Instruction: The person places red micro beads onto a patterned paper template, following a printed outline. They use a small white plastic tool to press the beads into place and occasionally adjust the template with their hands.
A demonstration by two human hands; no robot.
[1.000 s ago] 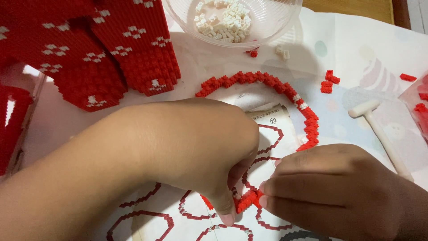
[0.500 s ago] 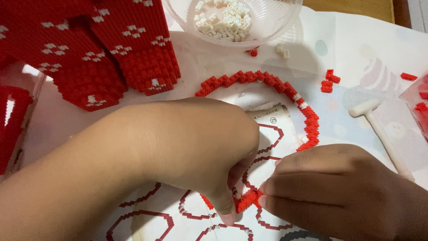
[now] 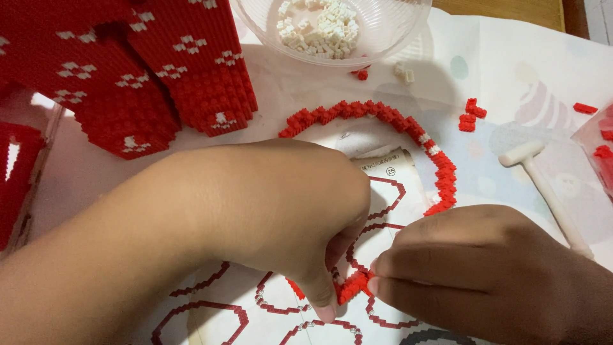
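Both hands pinch a red brick ring [image 3: 440,172] at its near end, over an instruction sheet [image 3: 383,169] w/ red outlines: left hand [image 3: 281,211] fingers and right hand [image 3: 472,275] fingers clamp it. Clear bowl [image 3: 383,38] of white bricks at top; white mallet [image 3: 543,185] on right.

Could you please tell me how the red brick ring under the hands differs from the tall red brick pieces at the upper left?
The thin curved ring of small red bricks lies flat on the printed instruction sheet; the tall red brick-built blocks are solid and bulky. The ring carries only a few white bricks, while the blocks show repeated white clusters. Both hands, left hand and right hand, pinch the ring's lower end; the blocks are untouched. Both are mostly red.
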